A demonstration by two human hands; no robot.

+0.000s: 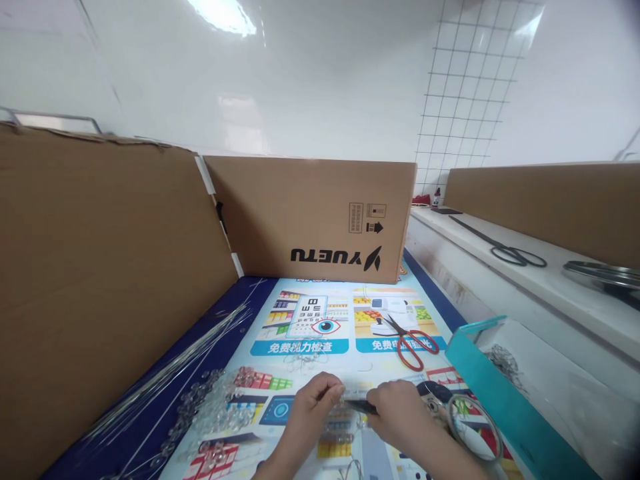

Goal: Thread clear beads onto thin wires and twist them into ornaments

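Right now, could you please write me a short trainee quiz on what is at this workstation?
1. True or false: the red-handled scissors lie shut.
2. Which side of the mat holds the thin wire rods: A left, B right?
3. Fill in: the left hand and right hand meet over a dark ____.
Key: 1 false; 2 A; 3 tool.

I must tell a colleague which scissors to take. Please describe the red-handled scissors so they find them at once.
Start at the big cardboard box printed YUETU. On the colourful poster before it, towards its right, lie the red-handled scissors, slightly open. The other scissors have dark handles and lie on the white ledge.
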